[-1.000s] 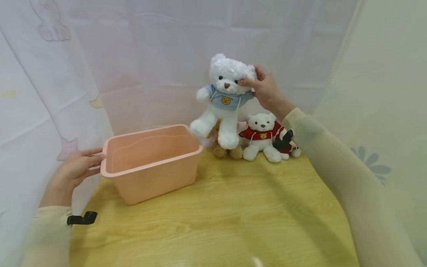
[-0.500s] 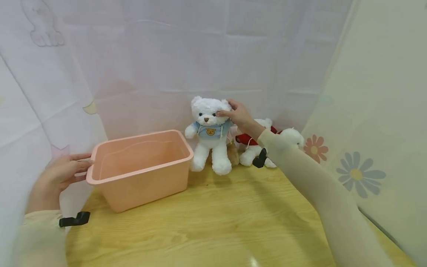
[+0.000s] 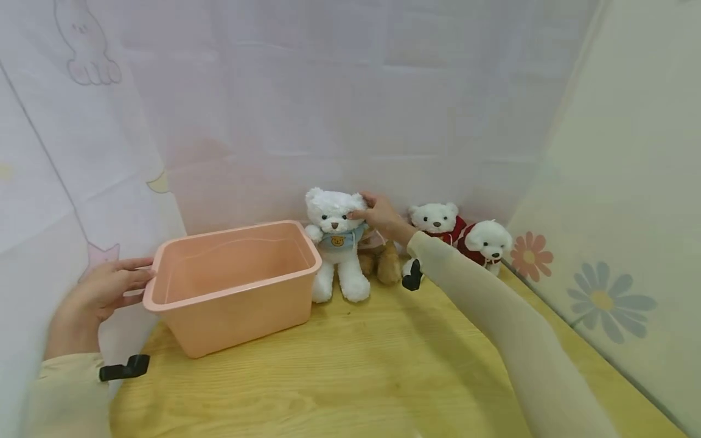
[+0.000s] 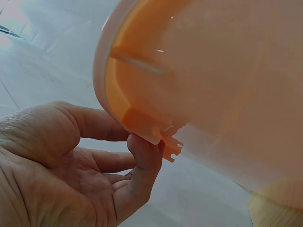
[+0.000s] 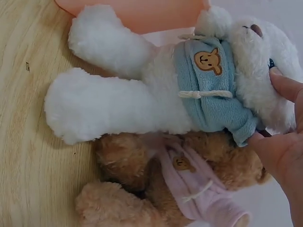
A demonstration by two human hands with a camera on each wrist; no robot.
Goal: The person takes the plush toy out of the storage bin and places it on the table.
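While left hand grips bin rim, right hand pinches fluffy white blue-shirted bear.

brown bear mostly hidden, basket cropped

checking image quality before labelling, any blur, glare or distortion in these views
Head view: soft even light, faint shadows on the table, edges bowed by the wide lens. Left wrist view: pink bin overexposed and hazy, close up. Right wrist view: white bear sharp, right hand slightly soft.

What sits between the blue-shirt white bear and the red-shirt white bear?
A brown plush bear in a pink top, partly behind the blue-shirt white bear; the red-shirt white bear sits beyond. Head view.
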